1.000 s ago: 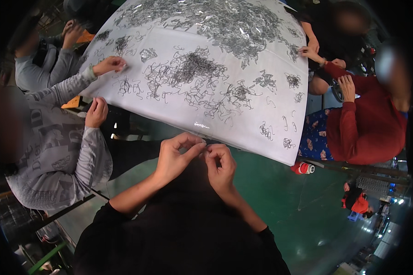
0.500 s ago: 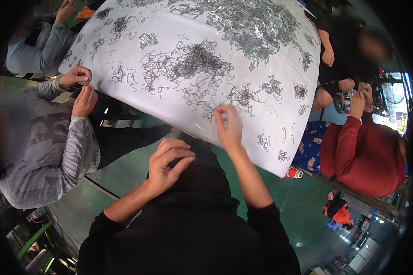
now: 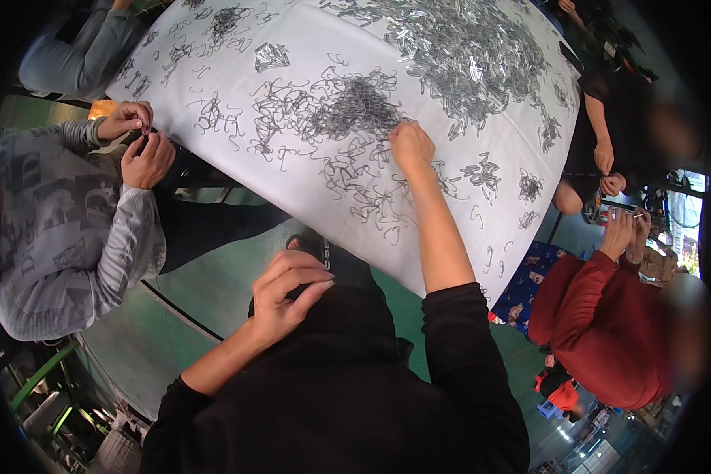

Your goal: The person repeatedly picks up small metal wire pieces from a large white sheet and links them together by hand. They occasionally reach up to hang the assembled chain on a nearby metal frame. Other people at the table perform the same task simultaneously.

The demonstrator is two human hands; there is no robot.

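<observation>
My right hand [image 3: 413, 147] reaches over the white-covered table [image 3: 292, 189]. Its thumb and fingertips are pressed together at the right edge of a dark pile of thin curved wire hooks [image 3: 357, 109]; whatever they pinch is too small to make out. Looser wire hooks [image 3: 355, 174] lie scattered below the pile, partly under my right wrist. In front of my body, off the table's near edge, my left hand [image 3: 286, 291] is held with curled fingers, the thumb tip close to the fingertips. Anything between them cannot be made out.
A large heap of short silvery metal pieces [image 3: 482, 67] covers the far right of the table, with smaller clusters [image 3: 482, 175] around it. A person in grey [image 3: 71, 229] works at the left. A person in red [image 3: 600, 332] and one in black [image 3: 628, 118] are at the right.
My right hand has moved forward from the table's near part to the edge of the hook pile. My left hand stays almost in place, slightly lower. The whole view has shifted a little.
</observation>
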